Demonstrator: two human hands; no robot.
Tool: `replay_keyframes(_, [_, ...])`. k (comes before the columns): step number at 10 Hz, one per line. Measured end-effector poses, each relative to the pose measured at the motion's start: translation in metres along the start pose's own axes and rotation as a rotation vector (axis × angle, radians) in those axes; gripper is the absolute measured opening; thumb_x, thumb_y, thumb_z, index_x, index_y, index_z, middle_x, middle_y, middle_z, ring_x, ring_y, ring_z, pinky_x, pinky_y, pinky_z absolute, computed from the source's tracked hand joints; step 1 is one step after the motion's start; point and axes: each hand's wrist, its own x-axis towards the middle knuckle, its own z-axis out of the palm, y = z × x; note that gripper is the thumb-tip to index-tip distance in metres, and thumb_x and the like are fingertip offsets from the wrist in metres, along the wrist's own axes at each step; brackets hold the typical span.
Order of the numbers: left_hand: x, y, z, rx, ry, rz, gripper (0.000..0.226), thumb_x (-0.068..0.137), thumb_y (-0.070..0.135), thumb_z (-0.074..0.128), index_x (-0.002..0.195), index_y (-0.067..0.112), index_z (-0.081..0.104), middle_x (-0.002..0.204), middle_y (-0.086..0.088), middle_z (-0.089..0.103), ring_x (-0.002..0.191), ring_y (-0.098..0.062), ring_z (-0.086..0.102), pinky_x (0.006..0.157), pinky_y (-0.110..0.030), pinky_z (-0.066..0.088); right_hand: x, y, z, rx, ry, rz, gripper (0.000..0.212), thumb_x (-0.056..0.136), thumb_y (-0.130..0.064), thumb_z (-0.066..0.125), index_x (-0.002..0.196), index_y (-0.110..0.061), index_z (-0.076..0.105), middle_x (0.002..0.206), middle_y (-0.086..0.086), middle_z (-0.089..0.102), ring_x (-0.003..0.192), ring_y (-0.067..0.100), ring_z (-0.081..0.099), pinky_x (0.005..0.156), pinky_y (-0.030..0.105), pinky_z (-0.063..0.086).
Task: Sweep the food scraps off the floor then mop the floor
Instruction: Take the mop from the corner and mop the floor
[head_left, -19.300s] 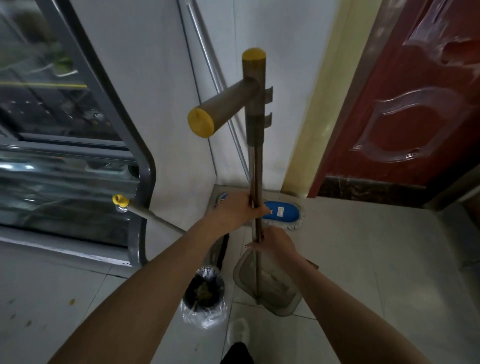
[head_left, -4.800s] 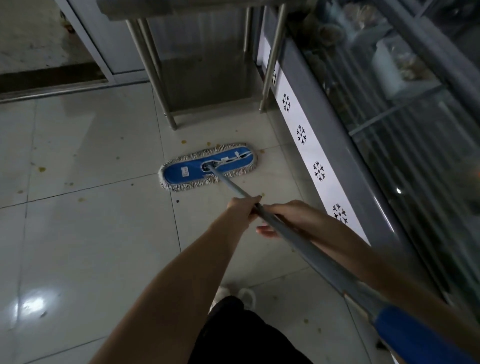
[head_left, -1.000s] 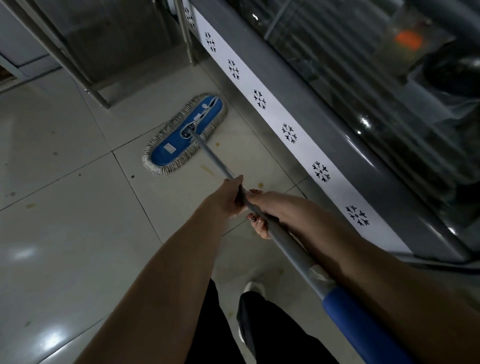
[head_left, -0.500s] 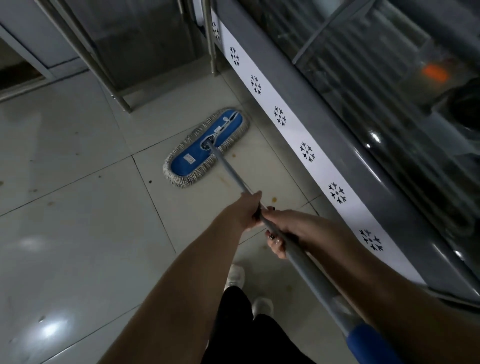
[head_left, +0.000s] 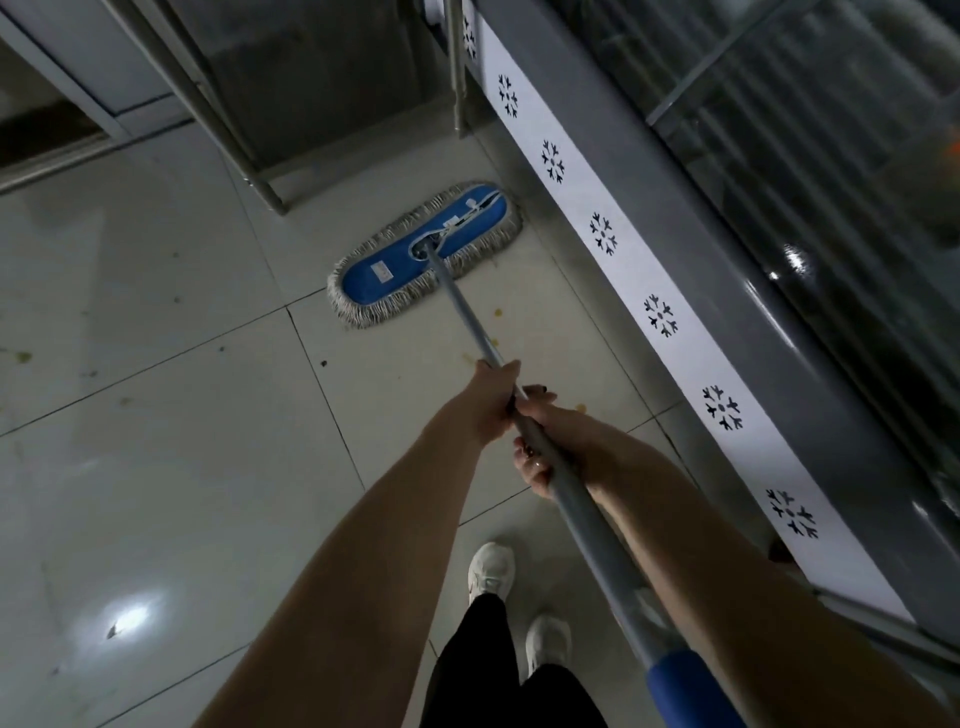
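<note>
Left hand (head_left: 491, 402), right hand (head_left: 558, 434) round mop handle (head_left: 462, 306) (mop head (head_left: 387, 273) on tiles (head_left: 182, 467))

A shop: glass display counter (head_left: 831, 171) with snowflake strip (head_left: 631, 275), tiled floor (head_left: 156, 441).

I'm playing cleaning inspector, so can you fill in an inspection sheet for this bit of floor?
Surface: pale tiled floor, glossy, with small dark spots.
Job's things: blue mop head flat on the floor beside the counter; grey mop handle.
Clutter: yellowish food scraps near the handle.
Hands: left hand and right hand both grip the handle, left nearer the mop head.
Cables: nothing seen.
Surroundings: display counter with snowflake strip; metal table leg; white shoes.
</note>
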Motion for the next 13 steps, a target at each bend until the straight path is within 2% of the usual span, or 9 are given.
replay_keyframes(2, [0.004,-0.014,0.013,0.069,0.075,0.044,0.042,0.100,0.011,0.041,0.138,0.006,0.024,0.077,-0.012,0.051,0.039,-0.010,0.058,0.040,-0.020,0.051,0.003,0.016,-0.014,0.333,-0.210,-0.044,0.055,0.097,-0.045,0.044,0.054,-0.011,0.051,0.042,-0.003,0.048,0.024,0.003,0.045,0.026,0.013,0.038])
replay_keyframes(4, [-0.004,-0.052,0.030,0.196,0.135,-0.013,0.041,0.100,0.017,0.041,0.138,0.010,0.025,0.074,-0.010,0.051,0.031,-0.008,0.055,0.033,-0.018,0.045,-0.018,0.049,-0.051,0.322,-0.272,-0.023,0.041,0.092,-0.046,0.047,0.067,-0.014,0.045,0.042,-0.004,0.049,0.026,0.002,0.046,0.030,0.011,0.041])
replay_keyframes(6, [-0.037,-0.120,0.059,0.303,0.155,-0.026,0.033,0.100,0.017,0.041,0.130,0.006,0.030,0.078,-0.011,0.053,0.055,-0.014,0.056,0.035,-0.019,0.047,-0.051,0.106,-0.101,0.354,-0.469,-0.039,0.055,0.029,-0.018,0.096,0.061,-0.011,0.052,0.044,0.000,0.053,0.029,0.007,0.051,0.031,0.016,0.045])
replay_keyframes(8, [-0.094,-0.214,0.083,0.335,0.082,-0.063,0.016,0.100,0.019,0.040,0.109,0.006,0.037,0.073,-0.006,0.049,0.060,-0.013,0.050,0.045,-0.019,0.045,-0.110,0.182,-0.150,0.194,-0.346,-0.006,0.035,0.064,-0.032,0.074,0.067,-0.015,0.043,0.038,-0.004,0.047,0.026,0.003,0.046,0.029,0.013,0.041])
replay_keyframes(9, [-0.116,-0.247,0.094,0.331,0.046,-0.096,0.016,0.100,0.020,0.041,0.097,0.004,0.039,0.071,-0.006,0.045,0.061,-0.012,0.046,0.057,-0.022,0.040,-0.138,0.210,-0.167,0.235,-0.392,-0.005,0.072,0.007,-0.004,0.094,0.060,-0.012,0.046,0.037,-0.002,0.046,0.023,0.006,0.045,0.027,0.013,0.038])
replay_keyframes(10, [-0.135,-0.272,0.101,0.358,0.053,-0.088,0.020,0.100,0.019,0.042,0.085,0.005,0.039,0.069,-0.006,0.043,0.059,-0.013,0.044,0.055,-0.023,0.039,-0.157,0.232,-0.178,0.221,-0.370,-0.010,0.077,0.001,0.002,0.091,0.059,-0.013,0.043,0.035,-0.003,0.044,0.022,0.006,0.044,0.026,0.012,0.037])
replay_keyframes(11, [-0.152,-0.294,0.105,0.378,0.058,-0.069,0.024,0.100,0.020,0.041,0.081,0.005,0.039,0.068,-0.007,0.043,0.058,-0.014,0.043,0.051,-0.023,0.039,-0.168,0.255,-0.188,0.118,-0.246,-0.027,0.033,0.068,-0.015,0.076,0.062,-0.014,0.043,0.035,-0.004,0.045,0.023,0.003,0.043,0.027,0.013,0.038])
replay_keyframes(12, [-0.170,-0.316,0.109,0.386,0.040,-0.073,0.025,0.101,0.020,0.040,0.081,0.004,0.039,0.068,-0.007,0.043,0.057,-0.013,0.043,0.051,-0.023,0.039,-0.182,0.277,-0.197,0.083,-0.236,-0.045,0.025,0.058,-0.016,0.070,0.061,-0.013,0.046,0.036,-0.005,0.046,0.024,0.002,0.044,0.028,0.012,0.038])
replay_keyframes(13, [-0.184,-0.341,0.110,0.400,0.039,-0.084,0.025,0.101,0.021,0.038,0.082,0.005,0.039,0.070,-0.008,0.044,0.058,-0.013,0.043,0.054,-0.023,0.037,-0.195,0.298,-0.204,0.118,-0.241,0.016,0.026,0.082,-0.018,0.059,0.063,-0.014,0.042,0.035,-0.004,0.044,0.022,0.003,0.044,0.027,0.012,0.038])
